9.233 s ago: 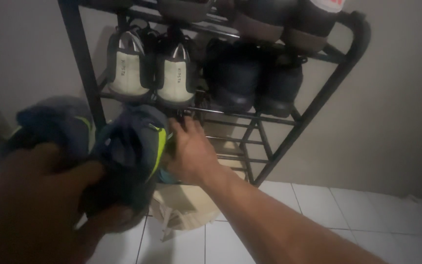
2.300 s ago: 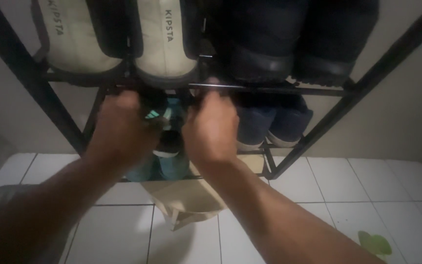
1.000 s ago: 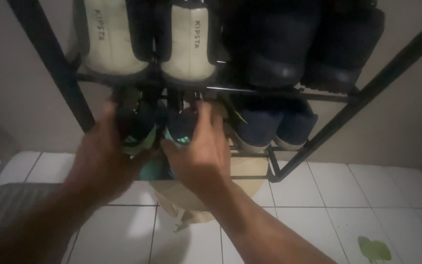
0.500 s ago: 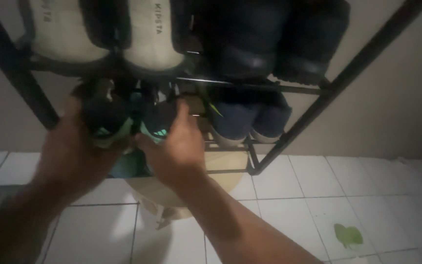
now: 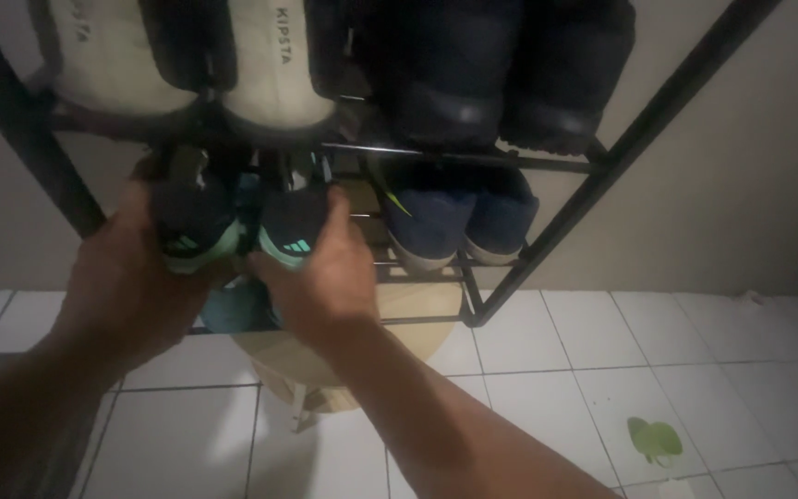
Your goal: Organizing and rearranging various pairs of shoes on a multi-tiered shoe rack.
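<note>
Rack [image 5: 644, 129]: black metal frame, slanted shelves, standing on the floor against the wall.
Floor [image 5: 556, 388]: white tiles; a small green scrap [image 5: 655, 436] lies well apart from the rack, to the right.
Wall [image 5: 741, 185]: plain grey behind the rack.
Bag [image 5: 325, 370]: tan, under the rack's lowest bars, just below the hands.
Upper shelf: two pale-soled shoes [image 5: 274, 69] on the left, soles outward; dark shoes [image 5: 501, 83] beside them on the right.
Lower shelf: blue shoes [image 5: 454, 217] with pale soles on the right; the held pair sits to their left at the shelf's front edge.
Left hand [image 5: 131, 277]: fingers curled around the left shoe [image 5: 194, 226], dark with a mint heel, gripping it from the side and below.
Right hand [image 5: 320, 277]: thumb up along the right shoe [image 5: 293, 231], palm under its mint heel, clasping it.
Pair: the two shoes touch side by side, heels toward the camera, just under the upper shelf's front bar.
Teal shoe [image 5: 233, 310]: partly hidden below and between the hands.
</note>
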